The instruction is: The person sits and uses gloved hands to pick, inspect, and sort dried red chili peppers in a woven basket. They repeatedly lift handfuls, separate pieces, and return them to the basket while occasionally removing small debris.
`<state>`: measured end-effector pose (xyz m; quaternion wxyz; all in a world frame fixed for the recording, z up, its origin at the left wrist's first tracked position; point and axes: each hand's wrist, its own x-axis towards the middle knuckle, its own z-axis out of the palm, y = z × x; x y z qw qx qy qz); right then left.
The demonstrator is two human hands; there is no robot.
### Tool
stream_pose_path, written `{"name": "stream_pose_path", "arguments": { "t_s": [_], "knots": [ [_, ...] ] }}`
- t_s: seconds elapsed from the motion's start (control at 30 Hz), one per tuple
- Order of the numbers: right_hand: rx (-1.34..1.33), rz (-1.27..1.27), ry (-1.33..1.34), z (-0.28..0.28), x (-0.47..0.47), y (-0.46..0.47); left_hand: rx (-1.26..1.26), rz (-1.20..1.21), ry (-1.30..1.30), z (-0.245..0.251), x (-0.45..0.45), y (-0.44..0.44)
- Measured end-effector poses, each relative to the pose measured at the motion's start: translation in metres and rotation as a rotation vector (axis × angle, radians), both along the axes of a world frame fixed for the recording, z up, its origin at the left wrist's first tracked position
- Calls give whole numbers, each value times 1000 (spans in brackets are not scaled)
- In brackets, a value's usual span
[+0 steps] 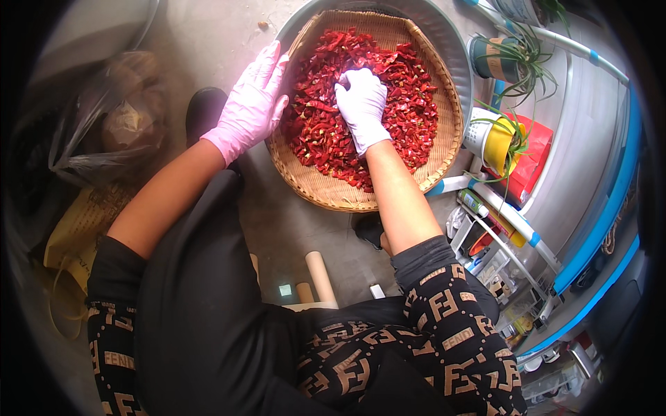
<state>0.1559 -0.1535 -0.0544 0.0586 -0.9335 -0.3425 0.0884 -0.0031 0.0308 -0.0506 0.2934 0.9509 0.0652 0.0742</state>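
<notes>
A round woven bamboo basket [343, 196] holds a wide heap of cut dried red chilies [411, 119]. It rests over a large grey basin [464, 78] whose rim shows behind and to the right. My left hand [255, 101], in a pale pink glove, lies flat against the basket's left rim with its fingers stretched out together. My right hand [362, 106], in a pale glove, is down among the chilies near the middle, its fingers curled. What those fingers close on is hidden.
Potted spider plants [497, 57] and a red bag [536, 153] stand right of the basin by a white tubular rack [510, 216] with mixed goods. Clear plastic bags [114, 125] and a yellow bag [73, 234] lie at left. Stool legs [320, 275] show below me.
</notes>
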Motion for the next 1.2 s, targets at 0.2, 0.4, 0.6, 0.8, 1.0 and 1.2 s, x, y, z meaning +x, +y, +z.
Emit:
{"name": "stream_pose_path", "arguments": {
  "t_s": [0.2, 0.4, 0.6, 0.8, 1.0, 1.2],
  "knots": [
    [383, -149, 266, 6, -9, -25, -11, -2, -4, -1, 0, 0],
    [596, -543, 822, 33, -14, -44, -24, -1, -5, -1, -1, 1],
    [547, -781, 1137, 65, -18, -50, 3, -1, -10, -1, 0, 0],
    [557, -792, 1199, 77, -20, -46, -4, -1, -20, -2, 0, 0],
    [715, -644, 1058, 77, -18, -28, -28, 8, -14, 2, 0, 1],
    [791, -378, 721, 82, 19, 19, -33, -17, 4, 6, 0, 1]
  ]
}}
